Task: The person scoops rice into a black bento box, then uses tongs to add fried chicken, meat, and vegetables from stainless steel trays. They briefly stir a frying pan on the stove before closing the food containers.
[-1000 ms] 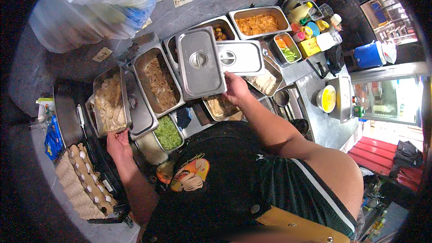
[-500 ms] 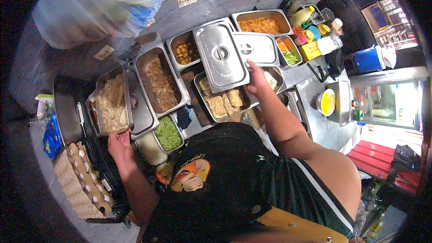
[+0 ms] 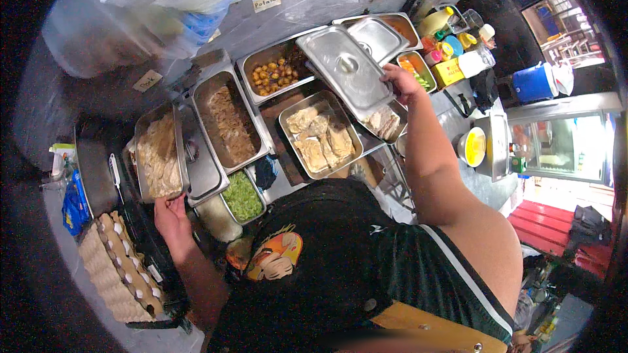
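My right hand point(image 3: 403, 85) grips the near right edge of a steel lid point(image 3: 333, 59) with a knob in its middle. A second steel lid point(image 3: 386, 38) lies partly beneath it, over the far pan. My left hand point(image 3: 173, 217) is closed at the near rim of a steel pan point(image 3: 182, 168) of pale, flat food. That pan overlaps another lid point(image 3: 208, 170) to its right. Between my hands are a pan of shredded brown meat point(image 3: 229, 124), a pan of small round potatoes point(image 3: 275, 77) and a pan of pale folded slabs point(image 3: 322, 140). Sliced meat point(image 3: 386, 121) shows below the right-hand lid.
Shredded green vegetable point(image 3: 242, 196) fills a small pan near my body. Egg trays point(image 3: 124, 261) stand at the left, by a black-edged surface. Bottles and jars point(image 3: 451, 42) crowd the back right, near a white bowl of yellow food point(image 3: 472, 147). A plastic bag point(image 3: 137, 13) hangs at upper left.
My right hand has moved up and right with the lid, which has turned. The second lid has shifted away too, uncovering more of the potatoes and slabs. My left hand has barely moved.
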`<state>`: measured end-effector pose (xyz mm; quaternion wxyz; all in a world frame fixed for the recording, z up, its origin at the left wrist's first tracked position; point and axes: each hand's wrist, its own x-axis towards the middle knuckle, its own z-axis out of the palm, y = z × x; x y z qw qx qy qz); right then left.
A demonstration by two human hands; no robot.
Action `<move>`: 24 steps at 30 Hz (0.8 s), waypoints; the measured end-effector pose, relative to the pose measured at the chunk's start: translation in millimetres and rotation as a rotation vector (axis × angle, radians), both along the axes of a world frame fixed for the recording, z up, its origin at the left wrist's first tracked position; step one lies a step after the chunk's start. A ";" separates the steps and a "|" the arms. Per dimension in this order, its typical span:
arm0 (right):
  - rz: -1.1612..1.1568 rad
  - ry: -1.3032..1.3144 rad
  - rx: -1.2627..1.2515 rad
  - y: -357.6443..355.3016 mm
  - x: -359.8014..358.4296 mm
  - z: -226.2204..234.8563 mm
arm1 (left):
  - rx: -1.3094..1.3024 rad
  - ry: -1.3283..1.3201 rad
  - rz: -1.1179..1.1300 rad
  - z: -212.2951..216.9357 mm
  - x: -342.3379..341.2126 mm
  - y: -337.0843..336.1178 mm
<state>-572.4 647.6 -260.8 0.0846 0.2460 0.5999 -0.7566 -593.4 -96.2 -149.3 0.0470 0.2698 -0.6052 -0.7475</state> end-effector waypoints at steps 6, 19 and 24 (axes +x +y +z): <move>-0.106 -0.030 0.054 17.6 5.8 -16.1 | 0.162 -0.051 0.098 9.9 -7.3 19.4; -0.080 -0.046 -0.134 -98.4 38.9 -13.9 | -0.721 0.098 -0.418 -5.0 10.6 -2.7; -0.089 -0.121 -0.410 -253.8 -18.4 -0.5 | -0.151 -0.012 -0.138 -11.9 7.2 -13.0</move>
